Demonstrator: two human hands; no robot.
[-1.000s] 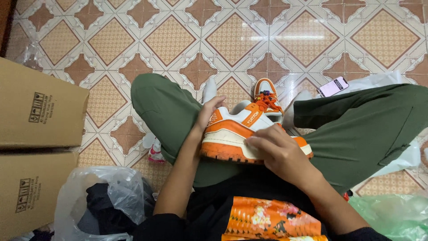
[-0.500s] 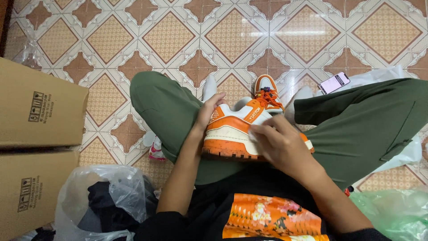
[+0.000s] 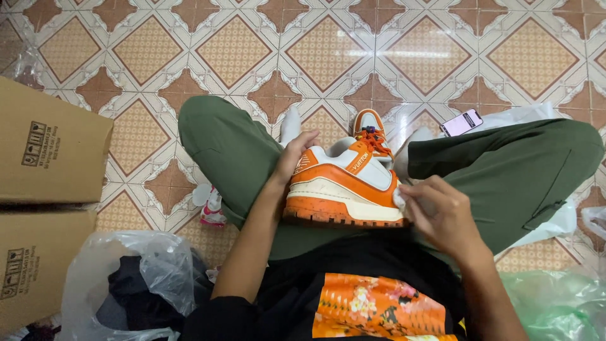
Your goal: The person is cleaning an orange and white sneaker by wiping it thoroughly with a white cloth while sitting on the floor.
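We sit cross-legged on the tiled floor [image 3: 240,53] w/ an orange-and-white sneaker [image 3: 344,186] on its side across our lap, sole edge toward us, toe end at 3 o'clock, heel at 9. Our left hand [image 3: 291,159] is at the heel end, fingers wrapped loosely on the heel, steadying the shoe. Our right hand [image 3: 442,215] is at the toe end, fingers pinched shut on a small white cloth [image 3: 399,197] that's pressed against the shoe's toe/midsole. A second sneaker [image 3: 369,129], same colours w/ orange laces, stands on the floor just beyond the first, at 12 o'clock from it. At approx 1 o'clock a phone [image 3: 461,122], screen lit, lies on the floor next to a white plastic bag [image 3: 530,113]. At 9 o'clock two cardboard boxes [image 3: 50,151] are stacked. At 7 o'clock a clear plastic bag [image 3: 136,281] holds dark clothing. At 4 o'clock, a green plastic bag [image 3: 558,303]. A small pink-and-white item [image 3: 211,208] lies on the floor by our left knee; can't tell what it is.
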